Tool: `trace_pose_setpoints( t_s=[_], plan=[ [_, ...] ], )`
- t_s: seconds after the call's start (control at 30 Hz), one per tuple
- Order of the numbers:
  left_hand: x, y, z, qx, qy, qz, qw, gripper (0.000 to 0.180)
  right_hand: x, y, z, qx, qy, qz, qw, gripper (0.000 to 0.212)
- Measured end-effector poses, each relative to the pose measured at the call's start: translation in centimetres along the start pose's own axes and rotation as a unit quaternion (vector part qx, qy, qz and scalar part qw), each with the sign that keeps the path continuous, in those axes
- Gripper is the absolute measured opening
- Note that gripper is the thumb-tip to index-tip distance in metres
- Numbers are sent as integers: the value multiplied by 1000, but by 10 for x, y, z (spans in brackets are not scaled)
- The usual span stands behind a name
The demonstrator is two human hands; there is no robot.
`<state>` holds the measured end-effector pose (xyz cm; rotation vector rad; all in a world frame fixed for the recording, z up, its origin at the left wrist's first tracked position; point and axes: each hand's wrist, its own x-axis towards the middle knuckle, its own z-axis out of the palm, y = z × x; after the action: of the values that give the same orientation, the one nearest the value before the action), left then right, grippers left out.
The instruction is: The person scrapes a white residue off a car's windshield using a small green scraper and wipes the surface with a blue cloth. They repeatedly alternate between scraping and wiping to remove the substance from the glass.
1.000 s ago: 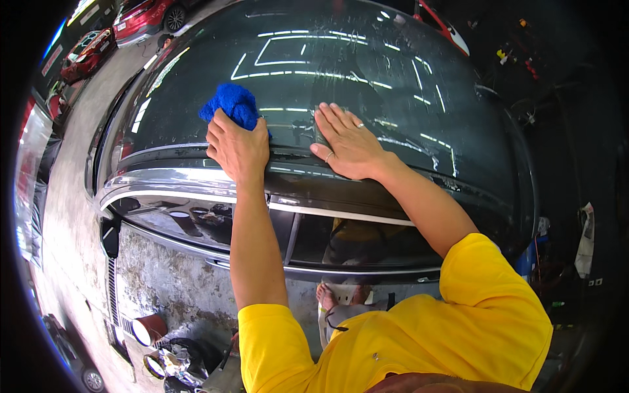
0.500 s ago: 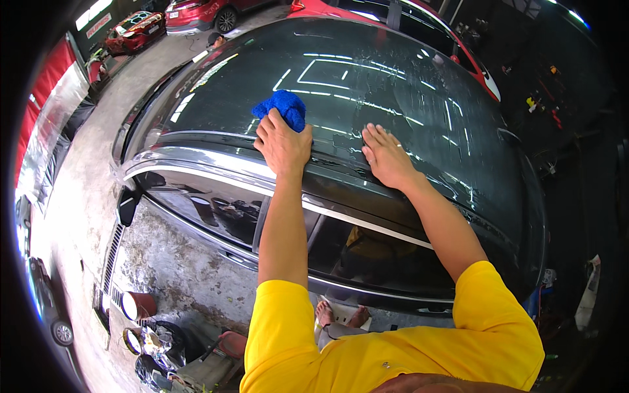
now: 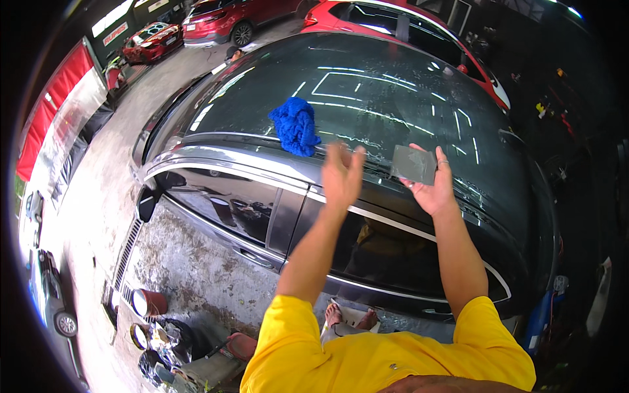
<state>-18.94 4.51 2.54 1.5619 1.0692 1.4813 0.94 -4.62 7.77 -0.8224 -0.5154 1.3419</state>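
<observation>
A dark car with a wet, glossy roof (image 3: 249,98) stands in front of me. On the roof's near edge lies a crumpled blue microfibre cloth (image 3: 295,128), apart from both hands. My left hand (image 3: 343,177) hovers over that edge, right of the cloth; it is slightly blurred, its fingers apart and nothing in it. My right hand (image 3: 438,190) is turned palm up over the roof, its fingers around a thin grey rectangular sheet (image 3: 414,164) that looks like sandpaper.
My bare feet (image 3: 334,314) rest on a pale step beside the car. A red-brown bucket (image 3: 154,302) and black bags (image 3: 175,344) lie at lower left. Red cars (image 3: 219,26) stand beyond the roof. Someone's dark cap (image 3: 232,52) shows past the windscreen side.
My left hand has let go of the blue cloth and moved right. My right hand has lifted off the roof and turned over, bringing the grey sheet into sight. The view has shifted slightly.
</observation>
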Motion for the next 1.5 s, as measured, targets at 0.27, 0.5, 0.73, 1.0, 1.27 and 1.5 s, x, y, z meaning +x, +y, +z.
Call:
trace_pose_setpoints(
  t_s=[0.27, 0.5, 0.73, 1.0, 1.27, 1.5],
  plan=[
    [-92, 15, 42, -229, -157, -204, 939, 30, -33, 49, -7, -138, 61, -69, 986, 58],
    [-59, 26, 29, -227, -196, -209, 931, 22, -64, 25, -1, -628, 7, -228, 744, 85],
    [4, 41, 33, -304, -342, -269, 847, 29, -14, 0, 2, -726, -198, -331, 570, 92],
    [86, -53, -21, 161, 22, 71, 984, 33, 43, 44, -15, -861, -64, -199, 464, 69],
    [76, -63, -29, 246, -16, 178, 953, 35, 199, 25, 10, -897, -17, -131, 421, 68],
    [83, -67, -22, 239, -20, 191, 952, 39, 240, 22, 1, -900, -55, -151, 406, 65]
  ],
)
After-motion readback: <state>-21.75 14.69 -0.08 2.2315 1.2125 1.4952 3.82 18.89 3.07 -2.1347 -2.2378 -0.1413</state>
